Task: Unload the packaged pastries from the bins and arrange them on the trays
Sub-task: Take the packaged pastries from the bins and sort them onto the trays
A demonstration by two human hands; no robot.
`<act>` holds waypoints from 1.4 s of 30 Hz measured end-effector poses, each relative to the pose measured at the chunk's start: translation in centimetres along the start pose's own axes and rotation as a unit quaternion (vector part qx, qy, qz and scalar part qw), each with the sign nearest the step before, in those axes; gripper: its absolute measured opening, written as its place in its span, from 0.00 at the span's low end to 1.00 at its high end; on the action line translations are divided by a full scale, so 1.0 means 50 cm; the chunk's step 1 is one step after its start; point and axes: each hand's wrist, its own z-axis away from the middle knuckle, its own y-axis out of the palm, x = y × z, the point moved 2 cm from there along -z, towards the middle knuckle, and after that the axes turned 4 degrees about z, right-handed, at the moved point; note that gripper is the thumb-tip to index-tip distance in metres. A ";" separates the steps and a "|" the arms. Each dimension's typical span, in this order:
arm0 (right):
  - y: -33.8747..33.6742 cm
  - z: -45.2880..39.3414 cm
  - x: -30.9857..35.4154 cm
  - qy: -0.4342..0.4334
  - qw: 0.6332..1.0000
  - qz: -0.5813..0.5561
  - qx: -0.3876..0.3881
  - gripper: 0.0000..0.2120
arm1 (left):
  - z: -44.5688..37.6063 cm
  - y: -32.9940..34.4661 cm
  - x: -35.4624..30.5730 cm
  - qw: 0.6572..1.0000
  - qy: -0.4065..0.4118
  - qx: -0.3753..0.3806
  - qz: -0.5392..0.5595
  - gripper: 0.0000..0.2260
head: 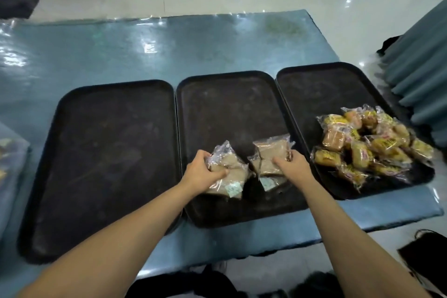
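Three dark trays lie side by side on a blue-covered table. The left tray (101, 152) holds nothing. On the middle tray (229, 101) my left hand (203, 172) grips a clump of clear-wrapped brown pastries (229, 176). My right hand (294, 164) grips a second clump of brown pastry packs (271, 150) just to the right of the first. Both clumps sit on the tray's near half. The right tray (321, 89) carries a heap of several yellow-wrapped pastries (367, 147) on its near right part.
The blue table cover (145, 51) stretches far behind the trays. A partly seen bin with packs (9, 159) stands at the left edge. Grey pleated cloth (420, 75) hangs at the right. A dark bag (425, 256) lies on the floor at bottom right.
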 end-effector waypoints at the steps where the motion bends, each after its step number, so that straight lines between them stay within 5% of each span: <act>1: 0.001 -0.004 -0.013 0.010 0.997 0.070 -0.015 0.27 | -0.007 -0.001 0.012 0.999 -0.007 -0.031 -0.029 0.31; 5: 0.011 0.016 -0.016 -0.094 0.954 0.233 -0.161 0.35 | -0.012 -0.009 0.020 0.971 0.051 -0.136 -0.189 0.43; 8: 0.025 0.026 -0.011 -0.171 0.943 0.241 -0.154 0.25 | -0.009 0.004 0.006 0.946 0.145 -0.108 -0.269 0.27; 11: 0.028 0.030 -0.005 -0.166 0.947 0.235 -0.143 0.22 | -0.003 0.012 0.001 0.936 0.153 -0.065 -0.312 0.18; 17: 0.042 0.062 0.045 -0.229 0.932 0.234 -0.153 0.23 | 0.045 -0.026 -0.006 0.923 0.195 -0.066 -0.325 0.21; 23: 0.120 0.138 0.158 -0.328 0.915 0.189 -0.139 0.23 | 0.136 -0.120 0.002 0.912 0.194 -0.153 -0.328 0.17; 42: 0.442 0.541 0.626 -0.582 0.803 0.108 -0.060 0.21 | 0.409 -0.624 0.207 0.873 0.137 -0.378 -0.277 0.15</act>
